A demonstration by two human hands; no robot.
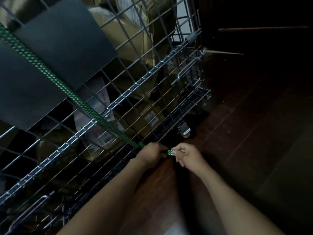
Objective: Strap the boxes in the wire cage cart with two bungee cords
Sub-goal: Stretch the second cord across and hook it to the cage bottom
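Dark wood floor [237,133] is filling the 3 o'clock side, and the wire cage cart [135,82] is taking up everything from 9 to 12, with the boxes [132,36] sitting behind the mesh. One green bungee cord [55,78] is running taut from 10 o'clock down to about 6, crossing a dark panel [67,39]. The left hand [150,153] is wrapping its fingers round the cord, I'd guess to take the tension. The right hand [188,156] is pinching the very end, and the hook is hidden. Looks like they're lining it up to hook onto the cart's bottom wire near the caster [183,131]. I'm only seeing one cord.
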